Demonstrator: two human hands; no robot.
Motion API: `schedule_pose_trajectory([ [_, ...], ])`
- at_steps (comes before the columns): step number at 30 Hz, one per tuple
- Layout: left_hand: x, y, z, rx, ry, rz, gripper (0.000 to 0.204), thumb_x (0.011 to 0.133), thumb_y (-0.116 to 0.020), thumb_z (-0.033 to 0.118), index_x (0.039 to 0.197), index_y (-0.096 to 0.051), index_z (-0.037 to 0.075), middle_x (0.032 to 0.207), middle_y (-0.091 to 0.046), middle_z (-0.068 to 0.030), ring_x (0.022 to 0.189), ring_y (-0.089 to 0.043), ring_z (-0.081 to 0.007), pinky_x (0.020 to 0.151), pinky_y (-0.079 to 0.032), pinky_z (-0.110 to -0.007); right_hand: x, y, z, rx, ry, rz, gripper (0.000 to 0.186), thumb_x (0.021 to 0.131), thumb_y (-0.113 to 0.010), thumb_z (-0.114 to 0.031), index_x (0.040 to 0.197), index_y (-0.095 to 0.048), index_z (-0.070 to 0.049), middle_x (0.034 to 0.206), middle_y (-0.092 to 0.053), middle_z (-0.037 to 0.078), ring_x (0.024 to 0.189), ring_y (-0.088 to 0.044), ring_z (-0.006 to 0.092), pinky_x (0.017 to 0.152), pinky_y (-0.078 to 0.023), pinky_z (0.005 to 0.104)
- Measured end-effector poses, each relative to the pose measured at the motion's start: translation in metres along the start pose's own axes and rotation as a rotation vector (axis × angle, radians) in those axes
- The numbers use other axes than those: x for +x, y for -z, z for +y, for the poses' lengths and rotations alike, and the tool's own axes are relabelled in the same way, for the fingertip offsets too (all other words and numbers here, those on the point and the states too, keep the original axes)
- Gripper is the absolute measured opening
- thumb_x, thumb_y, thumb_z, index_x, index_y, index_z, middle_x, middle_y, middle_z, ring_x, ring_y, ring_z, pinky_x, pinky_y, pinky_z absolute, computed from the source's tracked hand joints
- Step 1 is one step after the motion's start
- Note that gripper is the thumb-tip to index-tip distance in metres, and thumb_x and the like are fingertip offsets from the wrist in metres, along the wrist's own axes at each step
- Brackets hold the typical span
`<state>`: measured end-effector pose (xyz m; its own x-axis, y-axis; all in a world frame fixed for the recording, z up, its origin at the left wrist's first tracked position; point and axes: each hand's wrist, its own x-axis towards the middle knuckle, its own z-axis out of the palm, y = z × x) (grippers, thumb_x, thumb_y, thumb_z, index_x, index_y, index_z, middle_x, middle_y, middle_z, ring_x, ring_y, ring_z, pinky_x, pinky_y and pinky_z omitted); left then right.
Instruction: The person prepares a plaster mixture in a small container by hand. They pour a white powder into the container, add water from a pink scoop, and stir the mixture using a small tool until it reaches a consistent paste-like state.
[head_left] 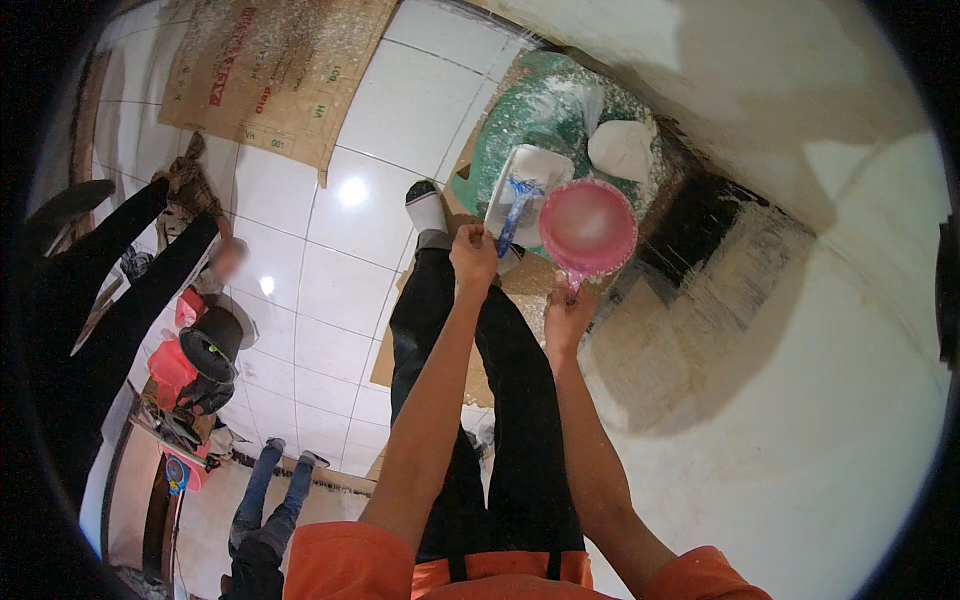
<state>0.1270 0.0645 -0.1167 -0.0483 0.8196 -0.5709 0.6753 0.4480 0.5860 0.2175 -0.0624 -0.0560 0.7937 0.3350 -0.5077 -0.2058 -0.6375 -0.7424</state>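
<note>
My right hand (566,318) is closed round the handle of a round pink dipper (622,243), which holds something whitish. Closed at the near left edge of a white tray (494,205), my left hand (474,258) appears to grip its rim; the fingertips are partly hidden. A blue-handled tool (517,208) lies in the tray beside a pale white mass (543,165). Dipper and tray are side by side, in front of a green sack (490,130) dusted with white powder. A white bundle (620,150) rests on the sack's right side.
Plastered wall (850,330) rises on the right, with a dark patch (690,220). Brown printed sheeting (290,70) lies on white tiles (340,260). To the left are a black bucket (212,345), red bags (172,370) and a person in dark clothes; another wears jeans (285,495).
</note>
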Motion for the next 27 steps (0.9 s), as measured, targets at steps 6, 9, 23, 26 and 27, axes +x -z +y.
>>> schedule_pose_trajectory([
  [6, 0.002, -0.002, -0.003, -0.001, 0.02, 0.01, 0.019, 0.089, -0.062, 0.015, 0.1, -0.064, 0.0, 0.089, -0.07, -0.0135, 0.079, -0.069, -0.0222, 0.071, -0.053, -0.035, -0.006, 0.008, -0.001, -0.067, -0.058, -0.006, 0.033, 0.093, -0.064, -0.028, 0.087, -0.065, 0.004, 0.061, -0.055, 0.008, 0.059, -0.046, 0.0124, 0.055, -0.039, 0.0333],
  [9, 0.0, -0.002, 0.001, -0.016, -0.001, 0.007, 0.018, 0.089, -0.062, 0.015, 0.1, -0.063, 0.0, 0.087, -0.07, -0.0138, 0.076, -0.069, -0.0223, 0.07, -0.053, -0.035, -0.009, 0.006, -0.007, -0.106, 0.006, 0.023, 0.03, 0.093, -0.065, -0.026, 0.089, -0.066, 0.003, 0.061, -0.054, 0.007, 0.058, -0.045, 0.0124, 0.054, -0.039, 0.0332],
  [23, 0.001, -0.003, 0.008, -0.039, -0.138, 0.068, 0.027, 0.086, -0.06, 0.01, 0.111, -0.062, 0.0, 0.098, -0.068, -0.0187, 0.095, -0.067, -0.0295, 0.087, -0.05, -0.039, -0.008, -0.011, 0.001, -0.096, 0.096, 0.077, 0.023, 0.092, -0.064, -0.02, 0.095, -0.066, 0.002, 0.066, -0.06, 0.014, 0.059, -0.053, 0.0222, 0.058, -0.044, 0.0371],
  [26, 0.002, -0.003, 0.026, -0.176, -0.218, -0.006, 0.032, 0.085, -0.06, 0.009, 0.115, -0.062, -0.001, 0.109, -0.066, -0.0214, 0.106, -0.064, -0.033, 0.095, -0.047, -0.04, -0.006, -0.002, 0.003, -0.131, 0.053, 0.038, 0.026, 0.093, -0.064, -0.023, 0.095, -0.066, 0.003, 0.063, -0.058, 0.01, 0.057, -0.052, 0.0185, 0.055, -0.041, 0.0345],
  [27, 0.006, -0.002, 0.024, -0.174, -0.22, -0.001, 0.032, 0.085, -0.06, 0.009, 0.115, -0.062, -0.001, 0.109, -0.066, -0.0214, 0.106, -0.064, -0.033, 0.095, -0.047, -0.04, -0.007, -0.001, 0.004, -0.013, -0.049, 0.022, 0.026, 0.093, -0.064, -0.024, 0.089, -0.064, 0.002, 0.061, -0.055, 0.006, 0.054, -0.05, 0.0152, 0.052, -0.039, 0.0322],
])
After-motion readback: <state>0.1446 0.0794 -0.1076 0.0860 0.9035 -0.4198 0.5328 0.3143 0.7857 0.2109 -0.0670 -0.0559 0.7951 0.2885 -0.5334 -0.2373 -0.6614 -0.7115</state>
